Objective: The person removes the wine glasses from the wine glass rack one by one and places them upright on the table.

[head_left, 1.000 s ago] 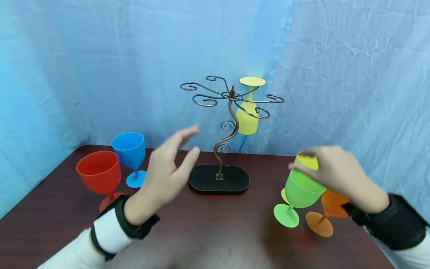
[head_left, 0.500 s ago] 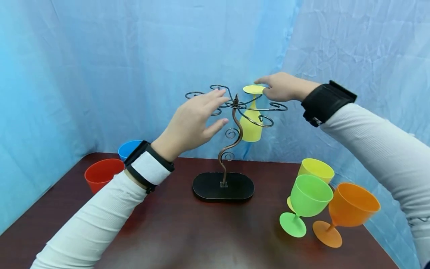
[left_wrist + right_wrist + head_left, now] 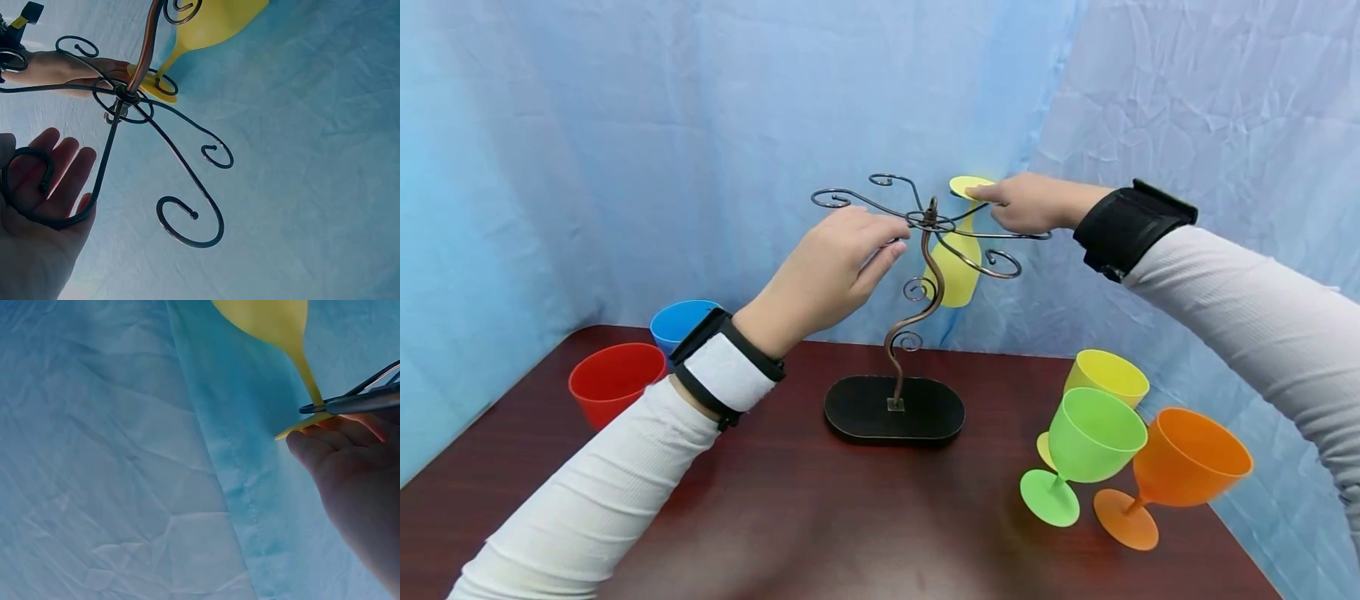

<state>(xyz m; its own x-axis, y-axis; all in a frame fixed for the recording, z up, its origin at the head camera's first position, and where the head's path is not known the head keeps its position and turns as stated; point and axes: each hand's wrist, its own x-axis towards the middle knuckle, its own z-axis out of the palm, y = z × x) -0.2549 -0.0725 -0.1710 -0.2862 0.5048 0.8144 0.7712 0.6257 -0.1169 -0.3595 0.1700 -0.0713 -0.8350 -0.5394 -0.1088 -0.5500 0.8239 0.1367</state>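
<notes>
At the middle of the head view stands a dark metal wine glass rack [image 3: 929, 218] with scrolled arms. My left hand [image 3: 838, 262] grips its front-left arm, whose scroll [image 3: 47, 219] lies against the palm in the left wrist view. A yellow goblet [image 3: 957, 271] hangs upside down and slightly tilted on a back-right arm. My right hand [image 3: 1041, 204] pinches the goblet's foot, with the index finger on top; in the right wrist view the fingertips [image 3: 301, 445] are at the edge of that foot [image 3: 306, 425]. Part of the foot is hidden.
On the table [image 3: 850, 517], a red goblet [image 3: 613, 383] and a blue goblet [image 3: 677, 325] stand at the left, partly behind my left arm. A green goblet [image 3: 1093, 437], an orange goblet [image 3: 1191, 458] and another yellow goblet [image 3: 1105, 375] stand at the right. Blue cloth [image 3: 760, 125] hangs behind.
My right hand has gone from above the right-hand goblets up to the hanging goblet's foot. My left hand has risen to the rack and bent its fingers. The hanging goblet now tilts.
</notes>
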